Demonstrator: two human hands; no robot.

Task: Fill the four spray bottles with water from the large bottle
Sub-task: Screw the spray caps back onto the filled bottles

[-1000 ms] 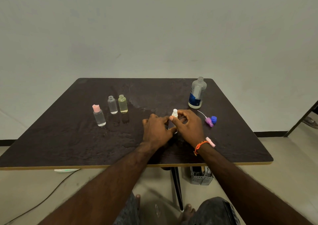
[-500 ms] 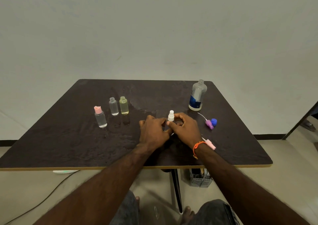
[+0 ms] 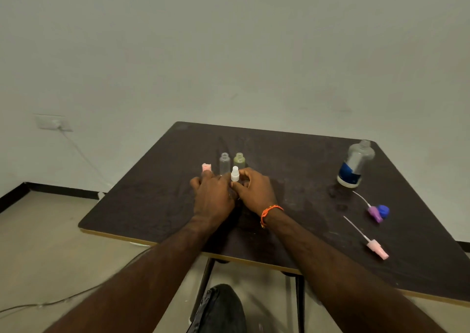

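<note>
My left hand (image 3: 212,192) and my right hand (image 3: 254,191) meet around a small spray bottle whose white spray top (image 3: 235,173) sticks up between them; its body is hidden by my fingers. Just behind stand a clear open bottle (image 3: 224,162) and a yellowish open bottle (image 3: 239,160). A bottle with a pink top (image 3: 206,167) peeks out behind my left fingers. The large uncapped bottle (image 3: 354,163) with a blue label stands at the far right of the dark table (image 3: 152,192).
A purple spray head with tube (image 3: 373,210) and a blue cap (image 3: 383,211) lie right of my hands, and a pink spray head with tube (image 3: 373,247) lies nearer the front edge. A wall socket (image 3: 53,122) with a cable is at the left.
Both hands moved left with the white-topped bottle, up to the row of small bottles. The view turned left, so the large bottle now sits far right.
</note>
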